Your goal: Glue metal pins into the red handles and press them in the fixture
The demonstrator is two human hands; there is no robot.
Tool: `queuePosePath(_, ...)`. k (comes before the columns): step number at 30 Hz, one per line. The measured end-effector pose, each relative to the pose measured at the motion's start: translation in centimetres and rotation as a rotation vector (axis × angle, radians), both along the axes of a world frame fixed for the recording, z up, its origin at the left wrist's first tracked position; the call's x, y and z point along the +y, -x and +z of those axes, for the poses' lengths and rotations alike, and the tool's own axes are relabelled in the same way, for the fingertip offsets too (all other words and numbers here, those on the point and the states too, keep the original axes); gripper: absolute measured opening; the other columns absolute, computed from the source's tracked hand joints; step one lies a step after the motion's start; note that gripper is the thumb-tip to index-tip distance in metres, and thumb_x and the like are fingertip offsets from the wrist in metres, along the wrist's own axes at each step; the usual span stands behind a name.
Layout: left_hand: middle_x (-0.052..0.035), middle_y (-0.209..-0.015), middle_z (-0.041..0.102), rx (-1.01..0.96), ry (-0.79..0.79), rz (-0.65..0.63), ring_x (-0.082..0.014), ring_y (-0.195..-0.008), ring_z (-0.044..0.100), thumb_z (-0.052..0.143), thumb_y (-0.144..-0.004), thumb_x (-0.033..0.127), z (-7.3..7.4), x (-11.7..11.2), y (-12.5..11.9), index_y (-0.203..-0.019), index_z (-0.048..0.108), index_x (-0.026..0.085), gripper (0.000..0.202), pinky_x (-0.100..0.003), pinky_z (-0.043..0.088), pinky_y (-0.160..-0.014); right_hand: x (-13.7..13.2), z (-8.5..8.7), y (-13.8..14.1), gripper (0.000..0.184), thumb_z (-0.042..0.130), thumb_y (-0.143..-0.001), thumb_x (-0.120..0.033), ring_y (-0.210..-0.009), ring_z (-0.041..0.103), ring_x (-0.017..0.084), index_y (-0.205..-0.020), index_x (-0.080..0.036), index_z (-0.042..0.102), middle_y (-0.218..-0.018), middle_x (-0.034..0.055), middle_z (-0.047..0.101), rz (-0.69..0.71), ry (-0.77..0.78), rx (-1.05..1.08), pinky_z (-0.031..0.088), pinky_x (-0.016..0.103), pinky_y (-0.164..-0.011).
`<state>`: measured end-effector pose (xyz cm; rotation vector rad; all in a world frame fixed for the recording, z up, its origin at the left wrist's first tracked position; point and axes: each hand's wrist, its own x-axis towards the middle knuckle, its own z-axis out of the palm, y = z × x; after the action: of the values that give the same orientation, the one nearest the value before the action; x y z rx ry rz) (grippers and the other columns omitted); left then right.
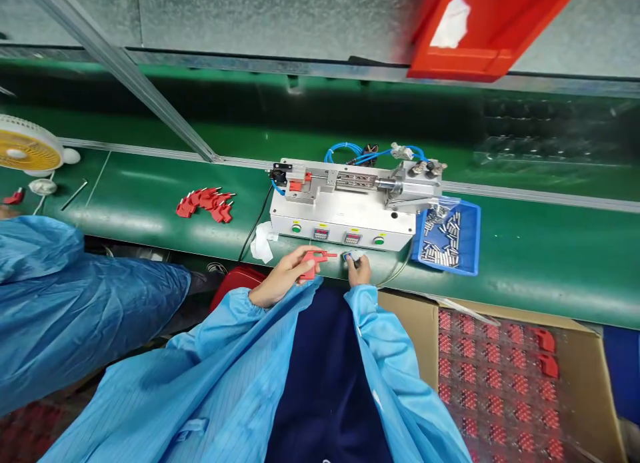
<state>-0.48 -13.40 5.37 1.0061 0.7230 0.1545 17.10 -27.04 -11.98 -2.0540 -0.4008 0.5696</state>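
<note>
A red part [310,274] is gripped in the closed fingers of the left hand [283,276], just in front of the machine [345,215]; a small blue-and-dark piece [347,255], not clearly made out, is pinched in the right hand [361,272]; metal pins [441,256] are held in a blue tray [475,243] at the machine's right.

A red, pistol-shaped plastic piece [313,256] is held just below the centre of the frame, its thin stem pointing right. Near that tip, a small blue-and-pale object [347,255] is held partly hidden, its shape unclear.
</note>
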Motion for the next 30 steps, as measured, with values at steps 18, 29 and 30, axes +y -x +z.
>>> queuePosePath(18,-0.0012,-0.081,0.067,-0.084,-0.250,-0.125,-0.0121,-0.065,0.051,0.074,-0.088,0.055,3.2,3.0,-1.3,-0.098,0.069,0.017,0.040,-0.023,0.040,-0.059,-1.8,19.6,3.4,0.038,0.065,-0.095,-0.055,-0.053,0.050,0.011,-0.119,-0.025,0.063,-0.072,-0.0039,0.057,-0.227,-0.512,-0.053,0.041,0.024,-0.050)
queuePosePath(29,-0.0009,-0.081,0.063,-0.098,-0.278,-0.184,-0.0126,-0.068,0.051,0.071,-0.091,0.058,2.9,4.5,-1.8,-0.101,0.068,0.017,0.043,-0.024,0.041,-0.062,-0.5,19.4,4.1,0.036,0.074,-0.087,-0.052,-0.055,0.055,0.013,-0.097,-0.017,0.076,-0.079,0.0058,0.070,-0.292,-0.425,-0.193,0.042,0.026,-0.049)
queuePosePath(30,-0.0005,-0.081,0.062,-0.096,-0.275,-0.187,-0.0124,-0.068,0.051,0.071,-0.091,0.058,2.8,4.6,-1.8,-0.101,0.068,0.017,0.043,-0.024,0.041,-0.062,-0.3,19.5,4.2,0.036,0.074,-0.087,-0.052,-0.054,0.055,0.013,-0.096,-0.017,0.076,-0.079,0.0059,0.071,-0.291,-0.418,-0.203,0.041,0.026,-0.048)
